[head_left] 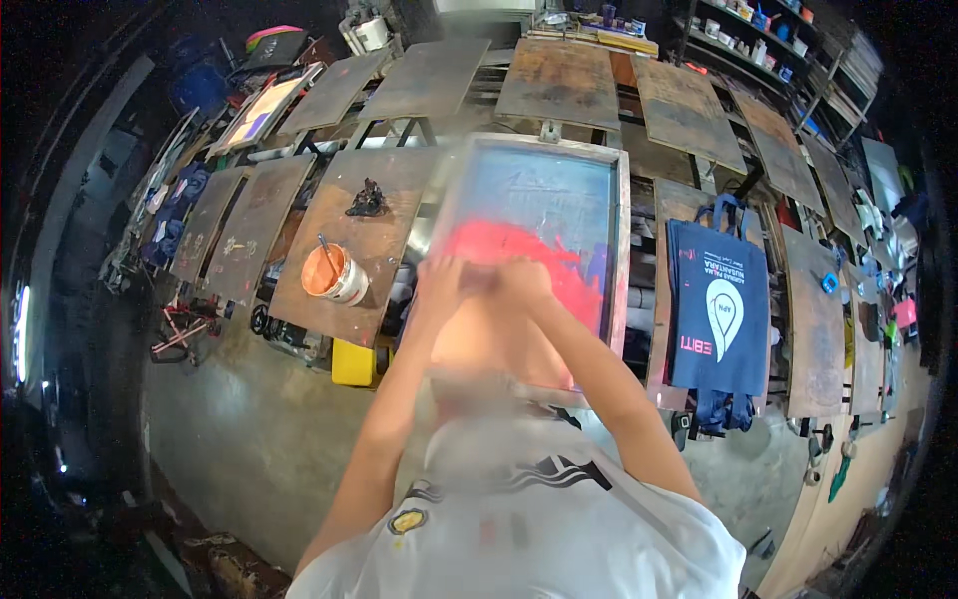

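A framed printing screen (621, 240) lies in front of me, its mesh bluish at the far end. Red-pink ink (499, 240) is spread across its middle. Over that ink, my left hand (445, 278) and my right hand (523, 277) are side by side, fingers closed around a squeegee (483, 280), of which only a blurred brownish part shows between them. A hazy patch in the picture hides its blade and the near part of the screen. To the left, a white bucket (349, 290) of orange-red ink with a stick in it stands on a brown board (334, 215).
Dark printed tote bags (714, 299) lie on a board at the right. A crumpled black object (368, 198) rests beyond the bucket. Several more boards (559, 85) line the far side. Below the left board is a yellow container (353, 361); shelves (738, 45) hold bottles at the back right.
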A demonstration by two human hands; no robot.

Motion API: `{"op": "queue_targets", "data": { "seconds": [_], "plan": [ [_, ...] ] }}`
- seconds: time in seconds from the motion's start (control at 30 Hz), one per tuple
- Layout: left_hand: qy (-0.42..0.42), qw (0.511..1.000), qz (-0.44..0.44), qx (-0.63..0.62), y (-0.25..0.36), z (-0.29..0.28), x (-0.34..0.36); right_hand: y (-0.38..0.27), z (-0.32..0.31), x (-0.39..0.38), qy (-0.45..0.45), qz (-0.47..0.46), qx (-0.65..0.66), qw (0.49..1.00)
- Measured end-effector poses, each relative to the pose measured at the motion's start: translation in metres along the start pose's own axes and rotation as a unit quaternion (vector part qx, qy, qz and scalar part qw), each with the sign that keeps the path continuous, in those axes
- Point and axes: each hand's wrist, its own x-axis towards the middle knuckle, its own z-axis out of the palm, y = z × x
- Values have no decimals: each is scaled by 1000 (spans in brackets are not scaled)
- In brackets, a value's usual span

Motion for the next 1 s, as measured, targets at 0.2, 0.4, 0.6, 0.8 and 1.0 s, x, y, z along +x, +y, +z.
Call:
{"op": "queue_targets", "data": {
  "seconds": [0.2,0.4,0.6,0.8,1.0],
  "plan": [
    [-62,994,90,-30,27,28,37,32,-19,-35,33,85,-12,996],
    [-43,995,46,-73,11,13,7,3,-21,-33,10,81,14,997],
    [-53,998,11,-39,-31,-8,-36,-46,-5,-23,-14,31,55,998],
    [-83,990,108,-32,-35,6,-9,-43,-1,-45,41,72,49,995],
    [-143,961,210,-112,35,41,40,3,-24,-95,10,206,6,978]
  ]
}}
